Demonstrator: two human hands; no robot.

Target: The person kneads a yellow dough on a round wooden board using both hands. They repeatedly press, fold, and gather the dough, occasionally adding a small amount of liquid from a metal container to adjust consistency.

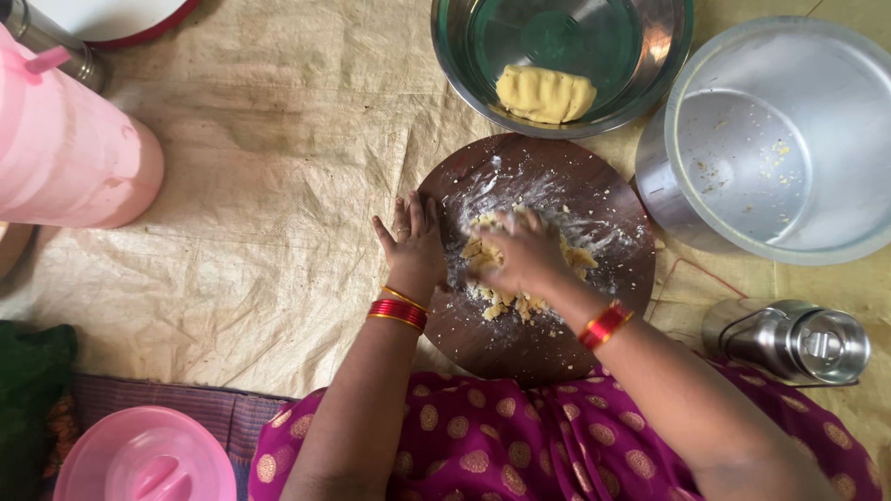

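Crumbly yellow dough point(506, 301) at the centre of a floured round wooden board point(520, 348), right hand point(522, 249) pressing down on it with fingers closed over the crumbs, left hand point(415, 237) flat, fingers together, steadying the board's edge; finished dough ball point(544, 94) set apart in a steel bowl point(640, 88) beyond

No packages, labels, signs, screens.

steel bowl point(640, 88) and pot point(775, 139) crowd board's point(520, 343) far side, left mat point(278, 167) open
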